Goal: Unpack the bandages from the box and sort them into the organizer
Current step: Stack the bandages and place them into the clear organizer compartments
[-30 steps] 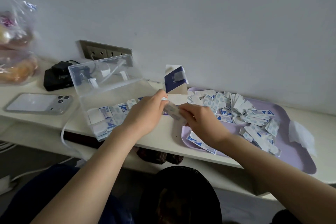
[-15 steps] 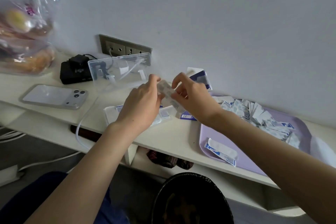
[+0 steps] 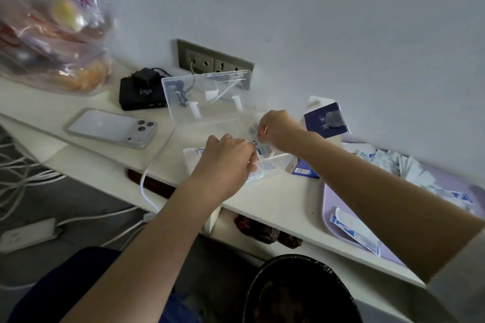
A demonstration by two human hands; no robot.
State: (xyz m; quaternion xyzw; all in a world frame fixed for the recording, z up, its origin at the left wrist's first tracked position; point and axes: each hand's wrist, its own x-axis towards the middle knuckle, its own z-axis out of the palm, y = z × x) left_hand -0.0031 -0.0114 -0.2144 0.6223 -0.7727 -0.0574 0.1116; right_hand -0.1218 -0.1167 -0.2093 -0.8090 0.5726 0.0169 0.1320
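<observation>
A clear plastic organizer (image 3: 273, 164) stands open on the white shelf, its lid (image 3: 204, 92) leaning back toward the wall. My left hand (image 3: 228, 162) hovers over the organizer's compartments, fingers curled onto a small stack of white-and-blue bandages (image 3: 258, 140). My right hand (image 3: 278, 127) pinches the same stack from the far side, above the organizer. A blue bandage box (image 3: 325, 123) stands behind my right wrist, and a smaller blue-and-white box (image 3: 301, 169) lies by the organizer. Loose bandages (image 3: 393, 162) are heaped on the lilac tray (image 3: 333, 207).
A phone (image 3: 110, 127) lies face down left of the organizer, with a black charger (image 3: 141, 89) and wall sockets (image 3: 215, 59) behind it. A bag of bread (image 3: 52, 34) fills the far left. White cables (image 3: 149, 186) hang off the shelf; a dark bin (image 3: 296, 294) sits below.
Both hands, still holding the bandage stack, have moved from the air in front of the lid down over the organizer's compartments. The camera has tilted and swung left.
</observation>
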